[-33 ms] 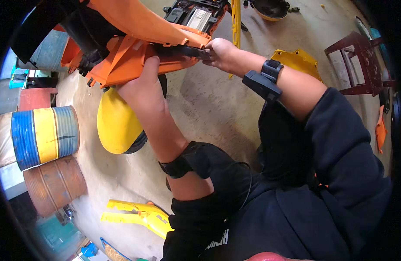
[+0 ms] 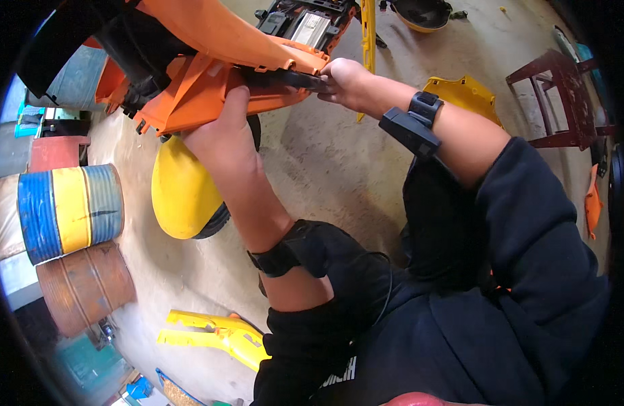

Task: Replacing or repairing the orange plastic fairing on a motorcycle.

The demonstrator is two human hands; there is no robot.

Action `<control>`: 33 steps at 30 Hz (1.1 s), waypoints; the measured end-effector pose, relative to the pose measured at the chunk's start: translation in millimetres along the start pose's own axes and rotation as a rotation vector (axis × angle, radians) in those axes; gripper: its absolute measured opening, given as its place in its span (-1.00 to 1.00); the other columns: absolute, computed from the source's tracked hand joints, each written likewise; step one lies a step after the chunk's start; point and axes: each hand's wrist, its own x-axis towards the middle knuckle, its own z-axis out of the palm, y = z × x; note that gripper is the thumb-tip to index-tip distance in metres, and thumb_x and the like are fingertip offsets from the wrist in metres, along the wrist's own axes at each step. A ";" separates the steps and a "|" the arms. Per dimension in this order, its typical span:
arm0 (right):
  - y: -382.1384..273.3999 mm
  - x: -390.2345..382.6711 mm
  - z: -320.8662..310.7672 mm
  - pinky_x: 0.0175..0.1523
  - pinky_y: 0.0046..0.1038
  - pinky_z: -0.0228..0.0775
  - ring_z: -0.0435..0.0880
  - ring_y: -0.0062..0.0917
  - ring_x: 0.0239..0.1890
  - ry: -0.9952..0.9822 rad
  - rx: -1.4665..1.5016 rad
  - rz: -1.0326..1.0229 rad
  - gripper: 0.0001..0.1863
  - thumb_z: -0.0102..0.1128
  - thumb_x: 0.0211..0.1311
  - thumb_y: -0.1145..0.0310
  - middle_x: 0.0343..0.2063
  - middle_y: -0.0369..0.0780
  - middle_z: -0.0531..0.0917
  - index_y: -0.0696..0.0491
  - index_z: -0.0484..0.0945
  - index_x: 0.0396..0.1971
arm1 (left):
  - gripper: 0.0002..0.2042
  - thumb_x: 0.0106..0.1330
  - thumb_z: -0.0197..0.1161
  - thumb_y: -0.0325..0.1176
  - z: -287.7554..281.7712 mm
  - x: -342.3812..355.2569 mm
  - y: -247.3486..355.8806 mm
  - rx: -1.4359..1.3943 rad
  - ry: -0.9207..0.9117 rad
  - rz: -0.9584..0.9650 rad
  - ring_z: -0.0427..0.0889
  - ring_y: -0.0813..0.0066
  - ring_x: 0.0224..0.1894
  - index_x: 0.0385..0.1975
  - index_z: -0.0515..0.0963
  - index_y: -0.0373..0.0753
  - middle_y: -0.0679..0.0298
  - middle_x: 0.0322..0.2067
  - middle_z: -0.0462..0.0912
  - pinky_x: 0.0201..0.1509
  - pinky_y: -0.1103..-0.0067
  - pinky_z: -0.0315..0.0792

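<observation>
Above the yellow mudguard (image 2: 183,186), gripping the orange panel (image 2: 183,101) with the left hand (image 2: 220,139), thumb on top, other fingertips hidden. Further right, along the panel's edge, apparently pinching the end of the black strip (image 2: 278,79) with the right hand (image 2: 345,81). Probably seating or freeing that strip; next, likely calling for firm support at left and careful finger pressure at right.

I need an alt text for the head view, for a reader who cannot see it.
A person's left hand holds an orange panel, while the right hand is at the panel's narrow end. Below is a curved yellow cover; a forked yellow part lies on the floor. A blue-and-yellow drum is at left, a dark red stool at right.
</observation>
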 end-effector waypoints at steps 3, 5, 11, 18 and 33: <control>-2.6 -3.6 1.8 0.19 -0.27 0.31 0.61 -0.42 -0.10 0.013 -0.073 0.015 -0.74 -0.27 0.34 0.38 -0.21 -0.20 0.66 0.07 0.43 -0.14 | -0.43 -0.04 0.32 -0.72 -1.8 1.3 -3.7 0.005 -0.011 0.009 0.59 0.31 0.01 0.07 0.36 -0.46 0.07 -0.03 0.57 0.20 0.44 0.42; -1.5 -3.1 2.5 0.18 -0.27 0.32 0.60 -0.42 -0.09 0.026 -0.074 0.016 -0.73 -0.28 0.35 0.38 -0.23 -0.21 0.65 0.08 0.44 -0.13 | -0.41 -0.05 0.33 -0.71 -2.9 1.9 -3.9 -0.062 -0.033 0.010 0.59 0.32 0.02 0.09 0.35 -0.45 0.09 -0.02 0.57 0.19 0.45 0.41; -5.7 -27.6 11.7 0.20 -0.22 0.33 0.57 -0.35 -0.04 0.019 -0.122 -0.038 -0.75 -0.25 0.43 0.37 -0.13 -0.16 0.58 0.12 0.41 -0.09 | -0.44 -0.01 0.35 -0.64 -8.2 3.3 -11.2 0.010 0.018 -0.041 0.60 0.36 -0.01 0.08 0.38 -0.45 0.11 -0.04 0.59 0.16 0.49 0.42; -7.6 -18.8 8.7 0.21 -0.24 0.35 0.54 -0.31 0.00 0.059 -0.038 -0.006 -0.78 -0.17 0.39 0.44 -0.12 -0.11 0.55 0.20 0.36 -0.06 | -0.53 -0.03 0.44 -0.45 -16.8 8.0 -11.0 0.095 -0.063 -0.018 0.67 0.41 -0.19 -0.08 0.50 -0.45 0.10 -0.22 0.67 -0.07 0.56 0.51; -2.9 -14.6 4.7 0.24 -0.22 0.32 0.57 -0.31 0.07 0.008 -0.124 0.066 -0.70 -0.12 0.33 0.45 -0.11 -0.11 0.62 0.19 0.48 -0.02 | -0.63 0.04 0.48 -0.36 -42.8 13.1 2.8 -0.029 -0.367 -0.063 0.61 0.51 -0.20 -0.17 0.59 -0.38 0.26 -0.20 0.67 -0.04 0.57 0.44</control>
